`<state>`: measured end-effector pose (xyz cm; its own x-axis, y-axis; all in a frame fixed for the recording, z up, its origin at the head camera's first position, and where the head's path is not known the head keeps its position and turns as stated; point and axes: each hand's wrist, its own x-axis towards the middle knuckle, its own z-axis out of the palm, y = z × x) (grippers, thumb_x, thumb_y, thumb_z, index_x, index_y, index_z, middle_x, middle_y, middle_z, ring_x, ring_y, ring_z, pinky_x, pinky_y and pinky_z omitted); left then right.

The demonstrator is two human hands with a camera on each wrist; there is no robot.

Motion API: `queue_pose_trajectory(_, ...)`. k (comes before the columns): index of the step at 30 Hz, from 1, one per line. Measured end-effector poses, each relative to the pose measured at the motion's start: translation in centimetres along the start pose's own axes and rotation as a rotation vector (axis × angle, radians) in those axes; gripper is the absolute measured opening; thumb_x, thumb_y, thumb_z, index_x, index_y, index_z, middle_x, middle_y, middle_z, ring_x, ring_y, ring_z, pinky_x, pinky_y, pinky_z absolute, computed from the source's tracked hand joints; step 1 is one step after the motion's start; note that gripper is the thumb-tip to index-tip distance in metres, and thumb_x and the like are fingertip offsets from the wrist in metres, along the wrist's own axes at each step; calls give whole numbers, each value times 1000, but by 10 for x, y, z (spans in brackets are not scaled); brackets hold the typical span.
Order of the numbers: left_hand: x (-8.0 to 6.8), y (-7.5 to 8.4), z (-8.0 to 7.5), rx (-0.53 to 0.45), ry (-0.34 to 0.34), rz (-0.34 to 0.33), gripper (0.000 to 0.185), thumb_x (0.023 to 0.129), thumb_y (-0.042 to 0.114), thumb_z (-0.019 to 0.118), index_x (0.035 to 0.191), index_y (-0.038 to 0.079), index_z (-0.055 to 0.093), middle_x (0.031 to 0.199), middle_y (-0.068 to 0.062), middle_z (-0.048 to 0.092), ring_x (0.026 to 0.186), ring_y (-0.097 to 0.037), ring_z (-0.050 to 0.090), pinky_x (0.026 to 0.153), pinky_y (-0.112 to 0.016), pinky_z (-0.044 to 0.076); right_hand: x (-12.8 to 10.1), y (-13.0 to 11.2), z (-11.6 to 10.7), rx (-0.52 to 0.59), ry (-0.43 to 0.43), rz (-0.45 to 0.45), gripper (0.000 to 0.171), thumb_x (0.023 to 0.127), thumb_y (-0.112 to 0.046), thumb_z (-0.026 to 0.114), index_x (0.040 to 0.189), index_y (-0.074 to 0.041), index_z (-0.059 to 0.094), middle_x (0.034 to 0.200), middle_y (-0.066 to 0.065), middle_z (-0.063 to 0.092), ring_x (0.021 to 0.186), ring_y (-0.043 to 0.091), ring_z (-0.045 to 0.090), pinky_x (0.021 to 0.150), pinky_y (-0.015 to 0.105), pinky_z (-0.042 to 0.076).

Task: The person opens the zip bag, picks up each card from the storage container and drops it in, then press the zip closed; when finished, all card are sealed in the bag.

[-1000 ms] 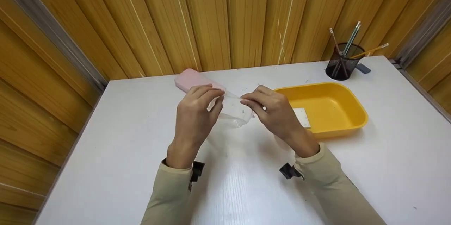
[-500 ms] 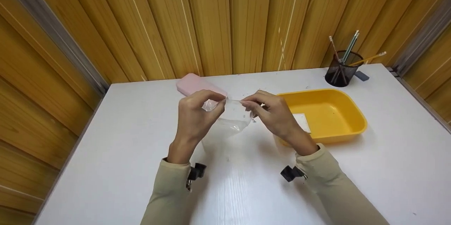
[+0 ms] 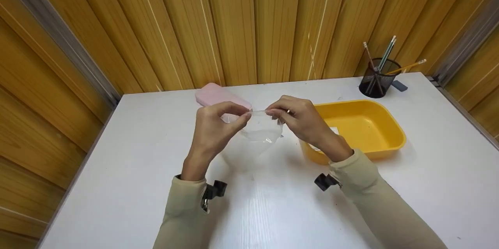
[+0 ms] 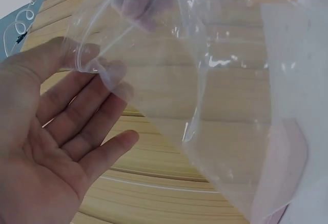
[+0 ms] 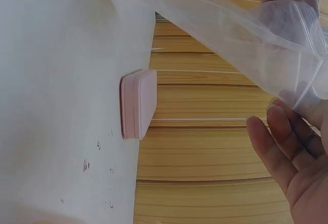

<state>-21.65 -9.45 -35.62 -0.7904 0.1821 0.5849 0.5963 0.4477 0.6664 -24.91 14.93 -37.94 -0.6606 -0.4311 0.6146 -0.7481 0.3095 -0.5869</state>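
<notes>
Between my two hands hangs a clear zip-lock bag [image 3: 262, 135], held up over the white table. My left hand [image 3: 212, 130] pinches one side of its top edge between thumb and forefinger. My right hand [image 3: 306, 121] pinches the other side a short way off. In the left wrist view the bag [image 4: 159, 80] shows zip lines along its mouth, and I see nothing inside it. The other fingers of my left hand [image 4: 66, 121] lie behind the plastic or beside it. In the right wrist view, the fingertips of my right hand [image 5: 302, 157] meet the bag's edge.
A pink case [image 3: 220, 95] lies at the back, behind my left hand. Right of my right hand stands a yellow tray [image 3: 398, 140], a white flat piece [image 3: 334, 129] partly hidden in it. At the back right are a mesh pencil cup [image 3: 372, 87] and a dark eraser-like block [image 3: 400, 85].
Both hands stay pinched on the bag's top edge. The bag hangs lower and fuller between them. My right wrist has shifted, covering more of the white piece. The head view has tilted slightly.
</notes>
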Motion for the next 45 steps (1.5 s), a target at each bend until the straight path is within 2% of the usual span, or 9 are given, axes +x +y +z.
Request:
queue_pose_trajectory(5,4,-11,12,28,116,58,5,89,6,85,93,3,82,89,-5,80,83,-17,77,80,-38,62,1,3,-4,14,-3,108,12,100,-9,72,107,-2,79,91,5,73,72,20,68,69,24,59)
queue_pose_trajectory(9,6,-19,21,26,185,46,4,90,6,84,92,3,82,89,-6,80,82,-18,77,80,-36,63,1,6,-15,18,7,197,15,103,-10,70,113,-1,77,98,5,75,78,24,72,74,27,63)
queue_pose_trajectory(15,8,-27,30,10,247,22,5,91,6,82,92,1,81,89,-8,79,83,-20,76,83,-36,64,-3,18,-45,-56,-11,293,17,104,-8,69,118,-1,75,103,9,76,86,30,73,76,27,63)
queue_pose_trajectory(19,11,-33,36,0,259,1,5,92,5,81,93,0,80,89,-8,79,83,-20,75,83,-34,63,-10,30,-68,-116,-34,381,20,105,-13,69,120,-2,75,105,10,76,91,33,73,77,25,62)
queue_pose_trajectory(25,15,-36,42,-18,273,-25,5,93,4,81,95,0,80,91,-8,79,85,-20,75,86,-33,63,-24,49,-98,-216,-88,488,27,105,-22,70,125,-3,73,110,12,75,93,32,72,75,16,56)
queue_pose_trajectory(30,16,-36,39,-36,305,-37,6,92,5,82,96,1,82,92,-8,79,85,-20,75,86,-37,63,-34,65,-114,-269,-153,519,30,103,-23,73,125,-3,74,111,12,75,103,31,69,82,20,53)
queue_pose_trajectory(34,13,-38,33,-42,345,-46,5,92,3,82,96,1,82,92,-8,80,84,-21,76,84,-41,64,-42,78,-118,-262,-228,571,35,101,-26,76,128,-3,73,113,10,74,108,29,65,90,25,51)
queue_pose_trajectory(40,12,-39,31,-50,373,-44,6,92,4,81,96,0,81,92,-8,79,83,-20,75,84,-35,64,-54,92,-116,-245,-324,640,43,96,-25,82,129,0,72,112,10,72,103,28,62,87,25,52)
queue_pose_trajectory(45,12,-37,33,-45,386,-49,6,93,4,81,97,1,80,91,-8,79,82,-20,75,83,-31,63,-65,101,-115,-265,-400,642,47,91,-24,87,126,3,72,111,12,72,100,28,62,92,39,55)
